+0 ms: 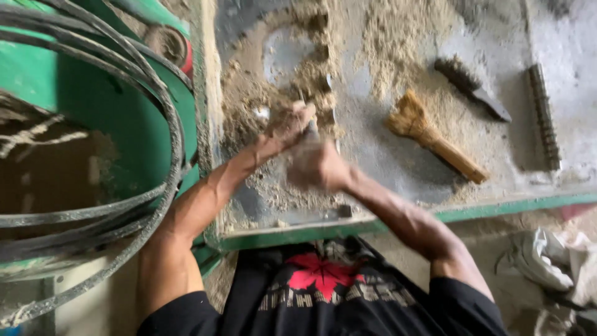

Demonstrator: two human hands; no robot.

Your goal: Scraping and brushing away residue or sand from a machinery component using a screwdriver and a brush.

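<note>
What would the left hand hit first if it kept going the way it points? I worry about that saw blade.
The left hand points up the table; likely the sawdust heap first, then the circular blade half buried in it. Depth is unclear.

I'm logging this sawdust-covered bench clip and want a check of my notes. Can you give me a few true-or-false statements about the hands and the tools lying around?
1. Both hands meet over the sawdust-covered table. True: the left hand and right hand are close together there.
2. A straw brush lies to the right of the hands. True.
3. The right hand holds the wire brush. False: it lies untouched on the table.
4. The machine housing on the left is red. False: it is green.
5. The ribbed metal bar stands upright. False: it lies flat.
</note>
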